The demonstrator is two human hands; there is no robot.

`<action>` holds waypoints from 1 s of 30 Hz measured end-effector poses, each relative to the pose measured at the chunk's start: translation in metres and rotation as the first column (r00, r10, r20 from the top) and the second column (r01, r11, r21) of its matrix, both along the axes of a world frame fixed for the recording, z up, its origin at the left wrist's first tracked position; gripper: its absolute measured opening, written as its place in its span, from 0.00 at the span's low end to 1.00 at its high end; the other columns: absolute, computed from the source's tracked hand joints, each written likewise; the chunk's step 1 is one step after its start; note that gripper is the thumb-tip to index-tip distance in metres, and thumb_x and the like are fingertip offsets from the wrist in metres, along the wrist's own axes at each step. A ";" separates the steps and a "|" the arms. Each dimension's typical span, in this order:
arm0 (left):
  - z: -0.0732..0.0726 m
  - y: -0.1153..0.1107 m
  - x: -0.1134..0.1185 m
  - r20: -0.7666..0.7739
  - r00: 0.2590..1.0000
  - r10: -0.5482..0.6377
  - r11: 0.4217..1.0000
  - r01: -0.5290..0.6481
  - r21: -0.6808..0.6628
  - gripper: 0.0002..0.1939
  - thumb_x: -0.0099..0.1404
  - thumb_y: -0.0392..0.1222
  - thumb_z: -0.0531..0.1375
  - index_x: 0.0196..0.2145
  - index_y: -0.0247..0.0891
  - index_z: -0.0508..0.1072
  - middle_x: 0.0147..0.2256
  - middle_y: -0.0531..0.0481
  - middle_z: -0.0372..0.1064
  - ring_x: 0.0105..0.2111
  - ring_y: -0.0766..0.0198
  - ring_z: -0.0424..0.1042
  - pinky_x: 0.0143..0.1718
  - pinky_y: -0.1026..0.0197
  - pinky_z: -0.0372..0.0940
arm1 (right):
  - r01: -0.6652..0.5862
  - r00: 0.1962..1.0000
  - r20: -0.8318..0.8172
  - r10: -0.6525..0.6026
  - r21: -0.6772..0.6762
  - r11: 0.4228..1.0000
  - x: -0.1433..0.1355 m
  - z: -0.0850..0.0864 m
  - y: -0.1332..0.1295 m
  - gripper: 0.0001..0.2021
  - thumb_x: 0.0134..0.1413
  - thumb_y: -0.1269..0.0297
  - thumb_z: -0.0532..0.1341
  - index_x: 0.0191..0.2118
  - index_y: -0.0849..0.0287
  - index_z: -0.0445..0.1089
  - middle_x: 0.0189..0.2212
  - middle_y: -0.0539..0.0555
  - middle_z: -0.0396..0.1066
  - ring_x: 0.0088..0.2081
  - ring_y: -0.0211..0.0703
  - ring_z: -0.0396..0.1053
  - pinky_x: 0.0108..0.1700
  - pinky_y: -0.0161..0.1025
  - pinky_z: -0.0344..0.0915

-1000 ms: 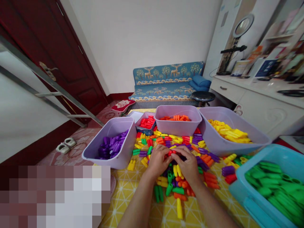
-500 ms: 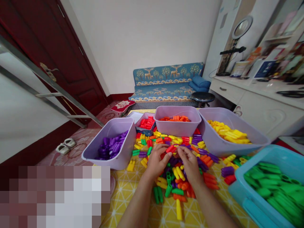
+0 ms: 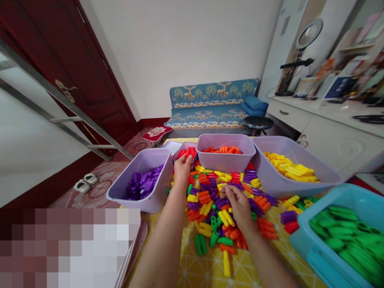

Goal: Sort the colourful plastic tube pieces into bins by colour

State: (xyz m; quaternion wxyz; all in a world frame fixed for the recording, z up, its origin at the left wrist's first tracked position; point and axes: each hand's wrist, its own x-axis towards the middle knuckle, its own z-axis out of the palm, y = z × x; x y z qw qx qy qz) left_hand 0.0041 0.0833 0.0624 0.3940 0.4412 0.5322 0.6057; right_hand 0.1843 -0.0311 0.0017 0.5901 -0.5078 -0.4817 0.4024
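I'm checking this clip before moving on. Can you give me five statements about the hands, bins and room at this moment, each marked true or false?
1. The left hand is at the red pieces. True.
2. The turquoise bin holds purple pieces. False: the turquoise bin holds green pieces.
3. The right hand is over the mixed pile on the yellow cloth. True.
4. The orange pieces lie in the same bin as the yellow pieces. False: each of these two colours has its own pale purple bin, side by side.
5. A black stool stands by the right end of the patterned sofa. True.
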 end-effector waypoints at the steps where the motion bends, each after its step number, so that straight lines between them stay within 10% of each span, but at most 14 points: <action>1: -0.004 0.001 0.001 -0.066 0.998 -0.018 0.998 0.022 0.061 0.24 0.56 0.48 0.62 0.47 0.32 0.72 0.42 0.41 0.73 0.39 0.58 0.73 0.37 0.60 0.68 | 0.002 1.000 0.000 -0.002 0.000 1.000 0.000 0.000 0.000 0.21 0.53 0.44 0.57 0.38 0.59 0.71 0.34 0.57 0.75 0.33 0.47 0.72 0.38 0.41 0.67; 5: -0.035 -0.020 0.001 -0.361 0.932 -0.016 0.968 0.105 0.229 0.33 0.59 0.42 0.60 0.61 0.38 0.57 0.58 0.41 0.61 0.57 0.55 0.61 0.54 0.54 0.60 | -0.002 1.000 0.013 0.002 0.004 1.000 0.000 0.000 0.000 0.22 0.53 0.43 0.57 0.38 0.59 0.71 0.34 0.57 0.75 0.33 0.47 0.72 0.37 0.41 0.67; 9: -0.056 -0.049 0.000 -0.617 0.784 0.064 0.981 0.065 0.185 0.28 0.59 0.39 0.59 0.57 0.36 0.62 0.55 0.39 0.63 0.57 0.51 0.60 0.58 0.48 0.55 | 0.007 1.000 0.008 -0.007 0.000 1.000 0.000 0.000 0.000 0.21 0.52 0.44 0.57 0.37 0.58 0.71 0.32 0.55 0.75 0.32 0.46 0.72 0.37 0.41 0.67; 19: -0.044 -0.039 0.028 -0.826 0.516 -0.227 0.950 0.306 -0.070 0.26 0.55 0.27 0.54 0.52 0.36 0.70 0.51 0.39 0.68 0.53 0.53 0.65 0.56 0.50 0.59 | 0.004 1.000 0.004 -0.004 -0.014 1.000 0.000 0.002 0.000 0.19 0.52 0.46 0.58 0.37 0.58 0.71 0.32 0.56 0.75 0.32 0.46 0.72 0.37 0.41 0.67; 30: -0.055 -0.082 0.034 -0.296 0.842 -0.451 0.866 0.493 0.084 0.23 0.54 0.25 0.57 0.47 0.37 0.72 0.43 0.45 0.73 0.40 0.60 0.73 0.43 0.58 0.69 | -0.011 0.992 0.126 0.007 0.032 0.999 0.000 -0.010 0.004 0.21 0.52 0.54 0.60 0.50 0.59 0.66 0.39 0.57 0.74 0.34 0.46 0.71 0.40 0.43 0.67</action>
